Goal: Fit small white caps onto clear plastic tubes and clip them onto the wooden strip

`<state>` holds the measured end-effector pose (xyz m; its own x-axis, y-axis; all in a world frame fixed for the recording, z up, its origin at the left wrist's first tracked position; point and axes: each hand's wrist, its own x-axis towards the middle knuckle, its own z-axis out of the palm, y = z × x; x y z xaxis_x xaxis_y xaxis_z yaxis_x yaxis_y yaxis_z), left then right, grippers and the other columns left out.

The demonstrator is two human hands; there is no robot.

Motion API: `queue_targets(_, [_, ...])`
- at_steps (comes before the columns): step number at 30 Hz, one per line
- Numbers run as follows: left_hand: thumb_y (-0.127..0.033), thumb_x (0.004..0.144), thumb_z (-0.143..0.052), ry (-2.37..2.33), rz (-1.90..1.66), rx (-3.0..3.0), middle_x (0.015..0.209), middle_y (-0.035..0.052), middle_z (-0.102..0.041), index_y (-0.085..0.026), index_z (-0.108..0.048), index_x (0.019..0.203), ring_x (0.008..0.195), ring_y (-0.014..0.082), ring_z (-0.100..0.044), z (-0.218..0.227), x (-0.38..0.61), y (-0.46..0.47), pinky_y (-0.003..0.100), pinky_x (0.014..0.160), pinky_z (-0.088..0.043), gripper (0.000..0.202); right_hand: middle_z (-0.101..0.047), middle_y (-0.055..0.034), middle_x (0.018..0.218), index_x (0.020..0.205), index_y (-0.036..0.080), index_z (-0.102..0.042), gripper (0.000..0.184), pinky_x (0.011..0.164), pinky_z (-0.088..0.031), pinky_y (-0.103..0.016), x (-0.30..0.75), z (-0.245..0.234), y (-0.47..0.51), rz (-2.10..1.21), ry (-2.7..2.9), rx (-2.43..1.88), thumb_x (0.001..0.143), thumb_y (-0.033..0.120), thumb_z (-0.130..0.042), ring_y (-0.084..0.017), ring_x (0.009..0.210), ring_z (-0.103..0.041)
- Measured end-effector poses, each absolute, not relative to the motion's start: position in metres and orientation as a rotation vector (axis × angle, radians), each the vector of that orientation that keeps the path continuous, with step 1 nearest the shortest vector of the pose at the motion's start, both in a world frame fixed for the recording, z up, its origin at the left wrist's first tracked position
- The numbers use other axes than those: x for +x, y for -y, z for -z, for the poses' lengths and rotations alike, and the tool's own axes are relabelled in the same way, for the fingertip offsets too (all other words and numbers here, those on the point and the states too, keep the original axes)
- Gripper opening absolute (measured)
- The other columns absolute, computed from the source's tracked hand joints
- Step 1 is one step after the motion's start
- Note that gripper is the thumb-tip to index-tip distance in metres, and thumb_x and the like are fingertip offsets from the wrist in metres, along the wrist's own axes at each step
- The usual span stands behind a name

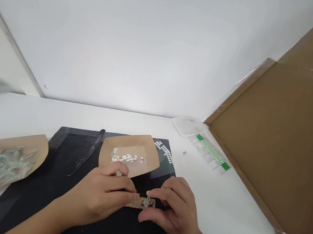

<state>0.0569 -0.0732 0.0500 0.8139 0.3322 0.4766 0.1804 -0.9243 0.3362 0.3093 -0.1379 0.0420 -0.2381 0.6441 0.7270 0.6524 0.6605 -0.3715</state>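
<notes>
"What do we have in our right hand [177, 203]?"

"We pinch a small clear piece [146, 203] between thumb and fingertip, at the tan strip [139, 204] above our black mat [124, 232]."

"And our left hand [105, 192]?"

"Its fingertips cover the strip's left end (we cannot tell whether they clamp it)."

"What do we see just beyond it?"

"A brown tray [108, 147] holding white bits [128, 158]."

I see a white table [218, 212] carrying a black mat [75, 147]; left of the mat lies a cardboard tray [43, 146], right of it a green-banded plastic strip [213, 151].
</notes>
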Motion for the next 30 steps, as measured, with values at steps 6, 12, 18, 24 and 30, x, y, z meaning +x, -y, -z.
queue_targets(6, [-0.006,0.097,-0.06,-0.495,-0.836,2.698,0.11,0.0058,-0.079,-0.025,-0.072,0.127,0.101,0.0246,-0.063,-0.048,0.055,0.072,0.038,0.094,-0.055,0.038,-0.062,0.0004,0.076,0.093,0.022,-0.076,0.042,0.064,-0.04,-0.031,0.314,-0.031,0.146,-0.024,1.957,-1.133,0.078,0.061,-0.082,-0.014,0.067,-0.058])
queue_targets(12, [-0.007,0.098,-0.061,-0.414,-0.986,2.723,0.108,0.007,-0.077,-0.018,-0.074,0.113,0.099,0.0235,-0.061,-0.045,0.061,0.07,0.037,0.088,-0.058,0.023,-0.063,0.0,0.08,0.096,0.023,-0.077,0.042,0.067,-0.039,-0.032,0.315,-0.025,0.145,-0.063,1.993,-1.188,0.08,0.062,-0.08,-0.014,0.07,-0.059])
queue_targets(18, [-0.001,0.097,-0.054,-0.416,-0.92,2.752,0.106,0.008,-0.074,-0.017,-0.072,0.111,0.099,0.0243,-0.057,-0.044,0.064,0.073,0.039,0.086,-0.058,0.028,-0.062,0.0021,0.074,0.096,0.022,-0.075,0.041,0.067,-0.036,-0.032,0.318,-0.023,0.146,-0.036,1.993,-1.172,0.077,0.055,-0.086,-0.014,0.066,-0.057])
queue_targets(24, [-0.002,0.098,-0.05,-0.407,-0.821,2.76,0.108,0.0091,-0.072,-0.016,-0.07,0.119,0.101,0.0249,-0.056,-0.042,0.065,0.072,0.039,0.086,-0.058,0.032,-0.062,0.0024,0.075,0.094,0.022,-0.074,0.041,0.068,-0.034,-0.033,0.317,-0.022,0.145,-0.086,2.028,-1.183,0.077,0.057,-0.086,-0.014,0.068,-0.058])
queue_targets(30, [-0.004,0.096,-0.055,-0.397,-0.811,2.734,0.103,0.0102,-0.071,-0.013,-0.07,0.118,0.1,0.0254,-0.055,-0.045,0.066,0.075,0.041,0.088,-0.057,0.028,-0.062,0.0027,0.075,0.094,0.022,-0.072,0.04,0.069,-0.033,-0.033,0.317,-0.021,0.144,-0.136,2.048,-1.2,0.078,0.056,-0.086,-0.014,0.069,-0.057])
